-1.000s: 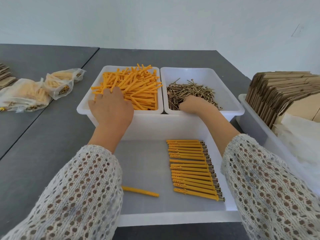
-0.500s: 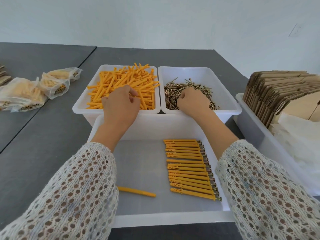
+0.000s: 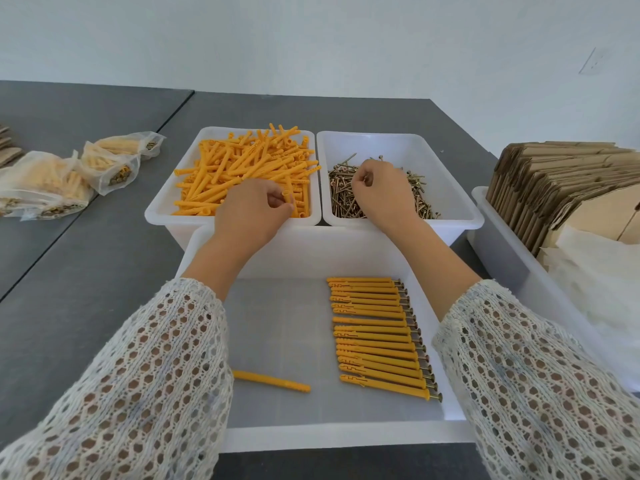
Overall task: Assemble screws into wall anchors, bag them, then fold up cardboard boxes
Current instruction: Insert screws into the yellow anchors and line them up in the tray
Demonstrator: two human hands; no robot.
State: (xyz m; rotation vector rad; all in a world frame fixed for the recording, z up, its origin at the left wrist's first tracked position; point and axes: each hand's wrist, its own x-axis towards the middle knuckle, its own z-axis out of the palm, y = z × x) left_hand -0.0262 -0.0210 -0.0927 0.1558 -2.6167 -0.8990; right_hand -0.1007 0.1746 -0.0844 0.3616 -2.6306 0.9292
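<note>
Assembly is the step in hand. The left hand (image 3: 251, 211) pinches one orange wall anchor (image 3: 289, 202) over the far-left bin (image 3: 162, 209) of loose anchors. The right hand (image 3: 379, 188) curls its fingers over the screws (image 3: 341, 199) in the far-right bin (image 3: 460, 202); whether it grips one I cannot tell. In the near tray (image 3: 346, 434) a row of finished anchors (image 3: 377, 336) lies right, one bare anchor (image 3: 272, 381) left. Next, probably, both hands meet over the tray and a screw tip goes into the anchor's open end.
</note>
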